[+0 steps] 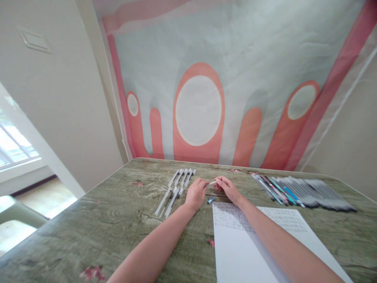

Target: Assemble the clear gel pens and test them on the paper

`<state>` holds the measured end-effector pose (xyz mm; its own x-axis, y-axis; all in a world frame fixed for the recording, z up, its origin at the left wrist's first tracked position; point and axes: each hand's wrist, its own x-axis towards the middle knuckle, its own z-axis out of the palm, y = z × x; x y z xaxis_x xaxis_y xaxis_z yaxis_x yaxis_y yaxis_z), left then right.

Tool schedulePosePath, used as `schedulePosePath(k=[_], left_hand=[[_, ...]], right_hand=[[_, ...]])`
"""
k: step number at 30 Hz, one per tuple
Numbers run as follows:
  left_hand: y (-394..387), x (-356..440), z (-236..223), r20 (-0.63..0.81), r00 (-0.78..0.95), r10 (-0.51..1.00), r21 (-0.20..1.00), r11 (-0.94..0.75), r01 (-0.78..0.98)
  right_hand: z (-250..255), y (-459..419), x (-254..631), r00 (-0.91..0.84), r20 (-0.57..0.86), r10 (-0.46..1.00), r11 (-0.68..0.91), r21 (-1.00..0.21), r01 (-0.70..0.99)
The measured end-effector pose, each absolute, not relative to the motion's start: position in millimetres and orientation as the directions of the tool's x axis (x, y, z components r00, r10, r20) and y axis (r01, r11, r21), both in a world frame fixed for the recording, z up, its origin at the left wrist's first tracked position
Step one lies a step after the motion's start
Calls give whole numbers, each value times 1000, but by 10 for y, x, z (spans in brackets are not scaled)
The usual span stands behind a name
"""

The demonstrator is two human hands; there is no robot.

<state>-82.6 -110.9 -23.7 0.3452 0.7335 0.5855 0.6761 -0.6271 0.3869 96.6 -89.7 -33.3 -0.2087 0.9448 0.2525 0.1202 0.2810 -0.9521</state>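
Both my hands meet above the far middle of the table and together pinch a thin pale pen [211, 183]. My left hand [196, 193] is closed on its left end, and my right hand [228, 188] is closed on its right end. A small blue cap [210, 200] lies on the table just below the hands. To the left of my left hand lie several white pens [176, 190] in two short rows. A sheet of paper [244, 243] with handwriting at its top lies under my right forearm.
A long row of several pens [303, 190], some coloured and many dark-tipped, lies at the far right of the green wood-patterned table [88, 224]. A pink and pale patterned cloth [200, 78] hangs on the wall behind. A window is at the left.
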Motion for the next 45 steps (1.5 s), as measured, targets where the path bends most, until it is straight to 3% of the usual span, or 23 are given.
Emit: schedulePosePath(k=[3,12,22,31,37,42,45], left_hand=[[-1107,-834,-244,587,331,739,402,-621,673],[-1152,-811,-227,563,371,739,386,-632,672],[-1128,-808,-272,610,282,741,456,-619,640],[-1158,-802,-237,580,321,748,428,-616,661],[-1155,-803,-231,578,309,755,420,-600,681],[-1145,-807,-245,577,309,756,416,-597,685],[-1141,-811,-248,576,316,754,408,-600,688]], right_hand=[[-320,-914,977,-221,275,936,298,-951,79],[-332,-900,979,-214,303,929,349,-909,227],[-320,-911,995,-241,261,935,269,-963,0],[-367,-879,992,-206,271,940,314,-924,218],[-363,-878,977,-197,260,945,280,-957,81],[-374,-876,993,-194,276,941,310,-934,175],[-348,-896,983,-180,272,945,297,-947,126]])
